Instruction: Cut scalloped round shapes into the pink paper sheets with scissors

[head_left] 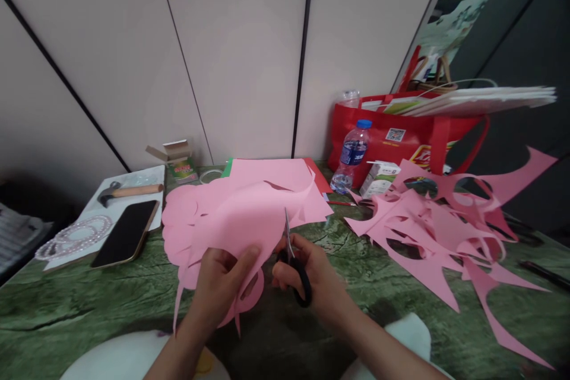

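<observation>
Left hand pinching the lower edge of a curled pink paper sheet, held up just above the green marbled tabletop; right hand closed through the black loops of a pair of steel-bladed scissors, blades pointing up into the sheet's right edge. To the right, a heap of pink paper offcuts; behind, a clear plastic water bottle with a blue cap beside a red shopping bag. At left, a black smartphone, a wooden-handled hammer, a string of pale beads.
</observation>
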Tool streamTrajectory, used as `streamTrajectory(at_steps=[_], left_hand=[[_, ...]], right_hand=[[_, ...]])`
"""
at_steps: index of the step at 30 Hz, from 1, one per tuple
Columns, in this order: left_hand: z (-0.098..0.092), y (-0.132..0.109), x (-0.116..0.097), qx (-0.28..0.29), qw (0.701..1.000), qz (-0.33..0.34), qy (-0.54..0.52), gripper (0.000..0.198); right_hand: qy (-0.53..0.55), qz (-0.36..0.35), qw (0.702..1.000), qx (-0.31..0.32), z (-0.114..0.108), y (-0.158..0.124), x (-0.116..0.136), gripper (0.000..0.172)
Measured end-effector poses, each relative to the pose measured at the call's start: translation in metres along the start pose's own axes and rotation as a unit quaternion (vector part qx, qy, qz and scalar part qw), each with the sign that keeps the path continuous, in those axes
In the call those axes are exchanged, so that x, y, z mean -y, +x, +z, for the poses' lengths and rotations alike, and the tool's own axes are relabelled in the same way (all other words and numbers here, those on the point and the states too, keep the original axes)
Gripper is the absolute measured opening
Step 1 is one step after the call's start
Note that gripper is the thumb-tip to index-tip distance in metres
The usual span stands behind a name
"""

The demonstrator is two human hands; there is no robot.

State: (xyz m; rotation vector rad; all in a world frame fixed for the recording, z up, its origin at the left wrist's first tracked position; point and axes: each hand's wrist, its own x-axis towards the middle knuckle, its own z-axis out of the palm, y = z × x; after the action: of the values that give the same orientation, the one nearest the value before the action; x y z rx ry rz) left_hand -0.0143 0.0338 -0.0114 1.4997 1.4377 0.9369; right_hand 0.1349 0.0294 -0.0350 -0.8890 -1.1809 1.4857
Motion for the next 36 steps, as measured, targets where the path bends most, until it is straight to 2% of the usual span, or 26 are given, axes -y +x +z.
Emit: streamTrajectory(at_steps=[4,9,19,29,36], left_hand=[[0.0002,0.0007,0.0019,-0.089,0.995,0.016,0.049,0.045],[0.0006,0.0002,-0.0017,-0.069,0.995,0.013,0.069,0.044],[0.0008,0.0018,0.0001,-0.151,0.987,0.038,0.049,0.035],[-0.0017,0.003,-0.0006,-0.159,0.985,0.057,0.037,0.034],[-0.0036,0.0033,-0.0003,-0.168,0.983,0.066,0.043,0.035]], right_hand=[[0.001,-0.012,1.0,-0.011,-0.0019,0.0018,0.01,0.038],[-0.003,-0.019,1.0,0.004,-0.0042,0.0037,0.0105,0.038],[-0.019,-0.031,0.999,0.01,-0.0066,0.0042,0.0073,0.036],[-0.028,-0.035,0.999,0.015,-0.0063,0.0037,0.0093,0.034],[-0.042,-0.007,0.999,-0.005,-0.0054,0.0038,0.0088,0.033]])
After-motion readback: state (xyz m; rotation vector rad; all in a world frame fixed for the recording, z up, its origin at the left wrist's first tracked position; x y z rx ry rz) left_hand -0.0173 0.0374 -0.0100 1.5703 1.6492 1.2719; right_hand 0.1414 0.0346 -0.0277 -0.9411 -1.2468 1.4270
